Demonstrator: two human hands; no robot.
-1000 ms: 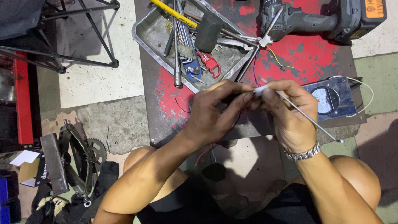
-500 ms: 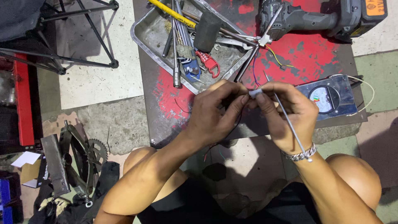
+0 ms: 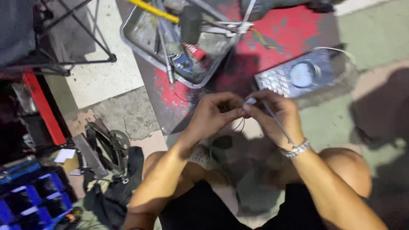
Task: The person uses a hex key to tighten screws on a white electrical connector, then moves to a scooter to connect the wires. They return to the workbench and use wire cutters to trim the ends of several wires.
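My left hand and my right hand meet fingertip to fingertip over the near edge of a red and grey metal plate. Between them they pinch a small white connector. A thin grey cable runs from it back over my right hand to the wrist, which wears a metal bracelet. Thin dark wires hang below the fingers. A grey meter with a round dial lies just beyond my right hand.
A metal tray at the top holds a yellow-handled tool, a hammer and other tools. A black metal stand is at upper left. A sprocket and metal parts lie on the floor at left, with blue bins at lower left.
The view has swung, so tray and plate sit higher and the drill is nearly out of sight. Both hands stay together on the connector; the cable now lies along my right hand.
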